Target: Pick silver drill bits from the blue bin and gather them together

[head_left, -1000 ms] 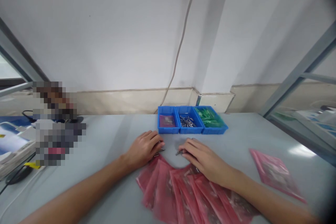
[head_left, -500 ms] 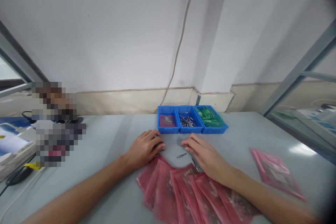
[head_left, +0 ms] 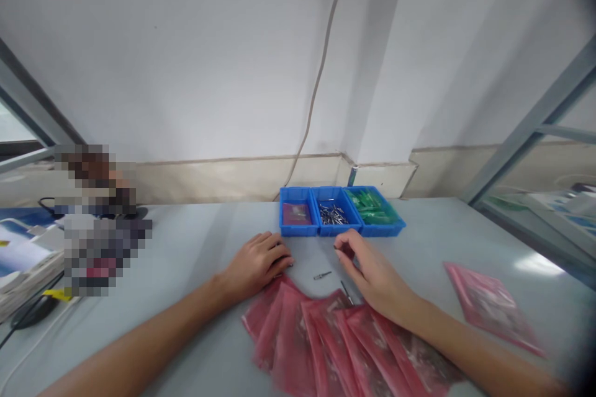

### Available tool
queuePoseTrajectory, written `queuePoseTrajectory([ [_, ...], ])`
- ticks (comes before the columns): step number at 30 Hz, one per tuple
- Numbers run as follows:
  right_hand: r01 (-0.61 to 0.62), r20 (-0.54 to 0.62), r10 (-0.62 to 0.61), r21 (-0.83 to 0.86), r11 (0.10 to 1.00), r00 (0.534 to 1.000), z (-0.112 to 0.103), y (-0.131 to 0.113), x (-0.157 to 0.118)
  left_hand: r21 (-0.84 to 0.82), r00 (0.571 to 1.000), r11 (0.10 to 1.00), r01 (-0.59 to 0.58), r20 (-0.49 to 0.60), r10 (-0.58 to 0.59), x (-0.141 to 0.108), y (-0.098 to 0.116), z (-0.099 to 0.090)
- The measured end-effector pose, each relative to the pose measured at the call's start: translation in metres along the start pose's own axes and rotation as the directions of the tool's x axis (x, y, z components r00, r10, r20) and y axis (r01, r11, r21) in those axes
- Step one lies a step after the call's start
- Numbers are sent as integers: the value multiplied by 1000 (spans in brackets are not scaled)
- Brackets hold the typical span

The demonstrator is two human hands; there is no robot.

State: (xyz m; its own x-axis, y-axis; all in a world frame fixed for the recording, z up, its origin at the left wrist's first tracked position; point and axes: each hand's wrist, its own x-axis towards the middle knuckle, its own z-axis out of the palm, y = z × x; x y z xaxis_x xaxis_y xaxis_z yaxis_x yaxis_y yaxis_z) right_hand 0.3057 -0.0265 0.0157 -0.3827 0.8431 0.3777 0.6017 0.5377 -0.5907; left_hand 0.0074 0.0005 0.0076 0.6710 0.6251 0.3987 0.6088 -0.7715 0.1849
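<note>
My left hand (head_left: 258,262) rests on the table, its fingers curled and pressed together. A small metal tip shows by its thumb; the rest is hidden under the fingers. My right hand (head_left: 372,270) is raised slightly in front of the middle blue bin, thumb and forefinger pinched; a tiny dark bit shows between them, too small to name. Between the hands lies a metal pin (head_left: 322,275), thicker at one end like a blind rivet. Another metal pin (head_left: 347,293) lies beside the right wrist. Pink plastic bags (head_left: 298,341) fan out, overlapping, below both hands.
Three blue bins stand in a row: one with a pink bag (head_left: 297,214), one with many metal pins (head_left: 333,215), one with green bags (head_left: 372,208). Another pink bag (head_left: 493,307) lies at right. Cables and a dark mouse (head_left: 33,312) are at left, near a blurred person.
My right hand has lifted a little and drawn right, its fingers curling into a pinch. More of the pin beside its wrist shows. My left hand has barely moved.
</note>
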Motion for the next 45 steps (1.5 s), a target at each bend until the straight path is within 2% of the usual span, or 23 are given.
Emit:
queuePoseTrajectory([
  [7,29,-39,-28,33,999,999,1,6,0,-8,1000,1000,-11,15,11,0,-2,2],
  [18,-166,-92,182,152,974,979,-5,-1,-1,-13,1000,1000,-9,11,9,-2,-2,3],
  [23,-157,-128,198,274,949,972,-4,4,2,-4,1000,1000,-10,9,10,-1,-2,3],
  [29,-159,-112,229,434,887,967,0,12,5,-10,999,1000,-29,-14,29,0,-2,3],
  [37,-239,-65,299,451,860,952,-2,18,6,-18,999,999,-32,-14,32,0,-1,2],
  [45,-257,-18,312,525,811,950,4,21,7,-9,999,999,-35,-14,35,0,-2,4],
])
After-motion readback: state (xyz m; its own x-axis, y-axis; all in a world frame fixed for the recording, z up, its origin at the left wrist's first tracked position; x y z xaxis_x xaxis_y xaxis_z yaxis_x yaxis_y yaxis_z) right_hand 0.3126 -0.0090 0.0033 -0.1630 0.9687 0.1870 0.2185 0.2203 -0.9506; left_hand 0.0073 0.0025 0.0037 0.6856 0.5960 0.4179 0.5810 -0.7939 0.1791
